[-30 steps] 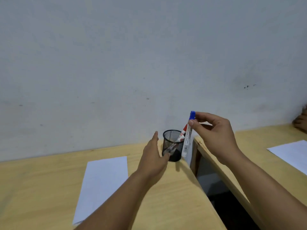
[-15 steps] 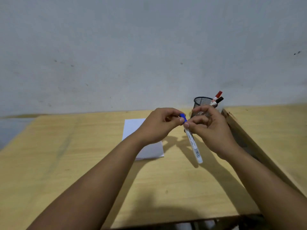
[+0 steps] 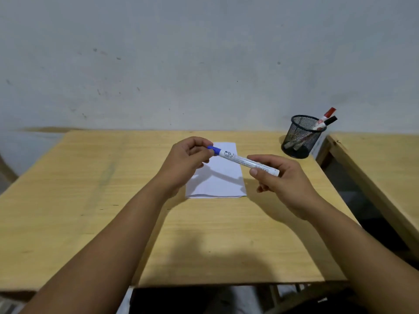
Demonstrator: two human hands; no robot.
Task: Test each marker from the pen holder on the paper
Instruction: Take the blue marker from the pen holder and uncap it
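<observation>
I hold a white marker (image 3: 244, 161) with a blue cap above the sheet of white paper (image 3: 217, 180). My right hand (image 3: 281, 180) grips the barrel near its rear end. My left hand (image 3: 188, 159) pinches the blue cap (image 3: 214, 150), which sits on the marker. The marker lies nearly level, cap to the left. A black mesh pen holder (image 3: 299, 137) stands at the table's far right corner, with a red-capped marker (image 3: 326, 115) and a black-capped marker (image 3: 330, 121) leaning out of it.
The paper lies on a light wooden table (image 3: 90, 200) against a grey wall. A second wooden table (image 3: 385, 159) stands to the right, across a dark gap. The front edge of my table runs near the bottom of the view.
The marker came out of the holder, and both hands carried it left over the paper. It turned from hanging downward to nearly level, my left fingers on its cap.
</observation>
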